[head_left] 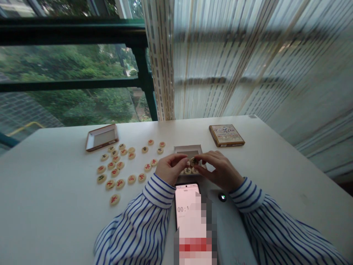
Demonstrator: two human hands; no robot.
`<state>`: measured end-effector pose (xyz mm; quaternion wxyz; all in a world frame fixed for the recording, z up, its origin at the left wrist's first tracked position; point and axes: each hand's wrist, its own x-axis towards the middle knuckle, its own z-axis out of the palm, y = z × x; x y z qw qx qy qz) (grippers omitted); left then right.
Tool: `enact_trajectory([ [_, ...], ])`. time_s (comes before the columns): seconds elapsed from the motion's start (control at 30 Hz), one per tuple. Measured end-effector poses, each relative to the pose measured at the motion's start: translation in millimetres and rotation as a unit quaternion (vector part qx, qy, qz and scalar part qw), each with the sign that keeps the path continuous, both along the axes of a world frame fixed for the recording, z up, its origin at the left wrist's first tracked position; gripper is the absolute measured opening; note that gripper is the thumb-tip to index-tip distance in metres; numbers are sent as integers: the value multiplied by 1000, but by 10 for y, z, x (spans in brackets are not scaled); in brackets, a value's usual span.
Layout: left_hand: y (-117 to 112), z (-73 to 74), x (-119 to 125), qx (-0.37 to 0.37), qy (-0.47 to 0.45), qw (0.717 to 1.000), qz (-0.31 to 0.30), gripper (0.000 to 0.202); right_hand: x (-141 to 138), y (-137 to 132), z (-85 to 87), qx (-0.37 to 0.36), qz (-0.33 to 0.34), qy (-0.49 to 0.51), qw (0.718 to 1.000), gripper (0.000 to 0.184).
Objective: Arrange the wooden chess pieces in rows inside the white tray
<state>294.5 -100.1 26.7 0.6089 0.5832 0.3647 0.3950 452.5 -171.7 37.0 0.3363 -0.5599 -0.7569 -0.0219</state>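
Observation:
Both my hands meet over a small open box (188, 149) in the middle of the white table (49, 213). My left hand (170, 168) and my right hand (220, 170) pinch one round wooden chess piece (193, 161) with a black character between their fingertips. A few more pieces (188, 170) lie in the box under my fingers. Several round pieces (120, 165) with red and black characters lie scattered on the table to the left.
An empty box tray (102, 137) lies at the back left and a brown box lid (226, 135) at the back right. A phone (187, 207) showing a timer stands near me between my striped sleeves. Windows and a curtain are behind the table.

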Motion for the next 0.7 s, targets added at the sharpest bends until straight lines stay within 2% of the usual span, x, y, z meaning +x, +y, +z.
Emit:
enact_trajectory([
  [0.13, 115, -37, -70, 49, 31, 995, 82, 24, 61, -7, -8, -4, -15, 6, 1000, 21],
  [0.27, 228, -111, -144, 133, 117, 973, 148, 23, 156, 2, -41, -14, -31, -3, 999, 23],
  [0.5, 204, -136, -140, 206, 254, 933, 151, 22, 290, 57, -122, -46, -23, -14, 999, 24],
  [0.7, 180, -151, -120, 238, 292, 916, 137, 21, 332, 105, -178, -68, -23, 4, 997, 23],
])
